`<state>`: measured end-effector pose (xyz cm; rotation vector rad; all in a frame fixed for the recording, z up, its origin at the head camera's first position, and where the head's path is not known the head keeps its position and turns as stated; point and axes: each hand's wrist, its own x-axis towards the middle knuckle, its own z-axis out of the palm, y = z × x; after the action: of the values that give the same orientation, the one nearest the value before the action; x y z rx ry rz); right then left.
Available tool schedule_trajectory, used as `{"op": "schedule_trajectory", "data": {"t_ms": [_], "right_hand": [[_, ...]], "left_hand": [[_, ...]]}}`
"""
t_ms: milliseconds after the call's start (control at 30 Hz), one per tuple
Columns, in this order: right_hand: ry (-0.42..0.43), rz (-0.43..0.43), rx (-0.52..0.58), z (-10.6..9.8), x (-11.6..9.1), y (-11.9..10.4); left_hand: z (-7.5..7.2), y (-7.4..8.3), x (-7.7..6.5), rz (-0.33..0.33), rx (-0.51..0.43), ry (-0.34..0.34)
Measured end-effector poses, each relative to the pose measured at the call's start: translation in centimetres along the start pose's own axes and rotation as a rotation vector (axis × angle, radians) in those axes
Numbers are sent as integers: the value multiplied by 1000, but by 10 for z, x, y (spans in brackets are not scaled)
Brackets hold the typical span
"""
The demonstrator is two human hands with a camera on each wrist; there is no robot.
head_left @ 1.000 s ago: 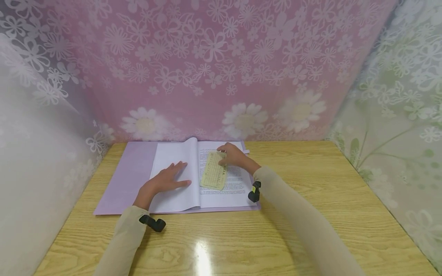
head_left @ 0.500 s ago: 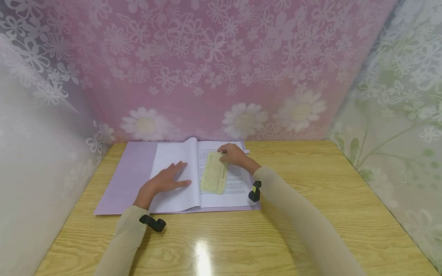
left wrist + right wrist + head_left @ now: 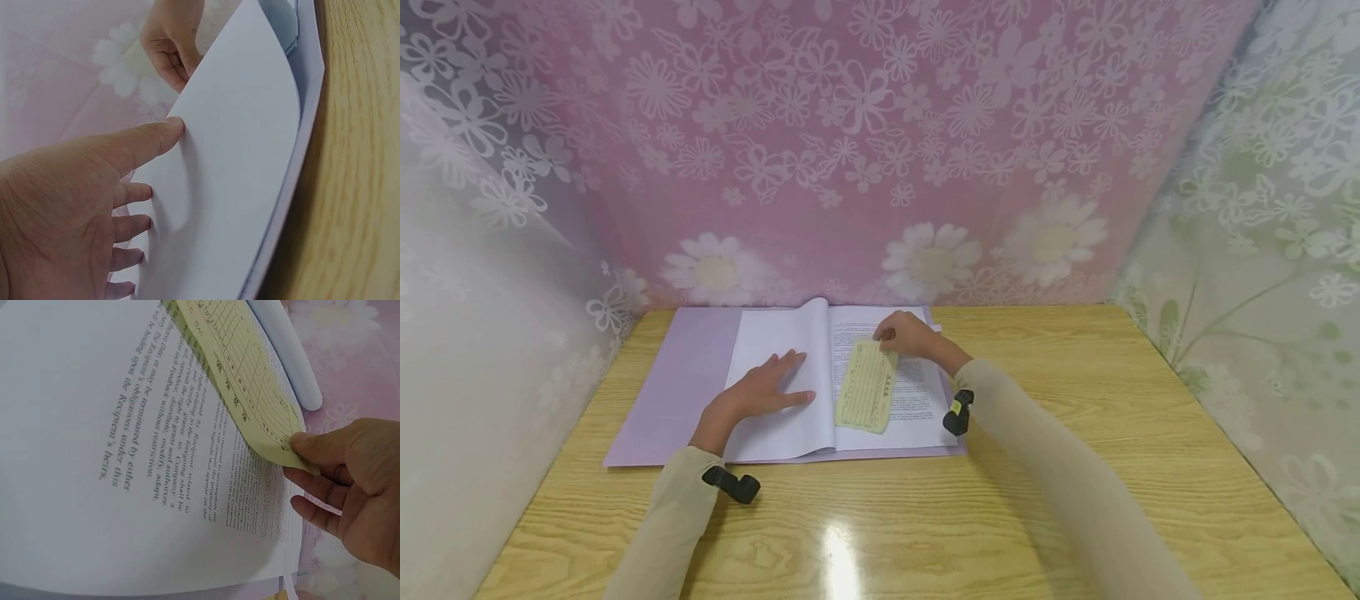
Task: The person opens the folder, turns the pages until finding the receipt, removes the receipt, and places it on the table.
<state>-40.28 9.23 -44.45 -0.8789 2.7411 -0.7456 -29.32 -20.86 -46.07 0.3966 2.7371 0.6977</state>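
Observation:
A lilac folder (image 3: 677, 375) lies open with a stack of white pages in it. My left hand (image 3: 760, 390) rests, fingers spread, on the turned-over white pages (image 3: 782, 329) at left. In the left wrist view its thumb and fingertips press the blank sheet (image 3: 237, 112). With thumb and fingers, my right hand (image 3: 910, 335) pinches the far end of a yellow printed slip (image 3: 867, 387), ruled like a table. The slip slants over the right-hand printed page (image 3: 925, 412). In the right wrist view the slip (image 3: 244, 381) bends up from the page toward the pinching thumb.
The folder lies on a wood-grain table (image 3: 1052, 375), near the pink flowered backdrop (image 3: 820, 208). Pale flowered side panels stand left and right. A small white tab (image 3: 936, 328) sticks out at the page's right edge. The turned pages bulge up along the fold (image 3: 822, 375).
My right hand has drawn the yellow slip slightly toward me over the printed page, its near end now lower in the head view. The left hand stays in place.

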Motion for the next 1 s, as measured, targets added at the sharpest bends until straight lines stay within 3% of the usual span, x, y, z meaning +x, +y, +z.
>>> {"op": "schedule_trajectory", "data": {"t_ms": [267, 600, 833, 1000], "right_hand": [[-26, -51, 70, -12, -8, 9], [-53, -8, 171, -34, -25, 19], [-33, 57, 348, -46, -36, 28], [3, 55, 472, -52, -44, 41]], "left_hand": [[1, 1, 1, -2, 6, -10], [-1, 0, 1, -1, -1, -15], [-1, 1, -1, -2, -7, -8], [-2, 2, -1, -4, -10, -5]]}}
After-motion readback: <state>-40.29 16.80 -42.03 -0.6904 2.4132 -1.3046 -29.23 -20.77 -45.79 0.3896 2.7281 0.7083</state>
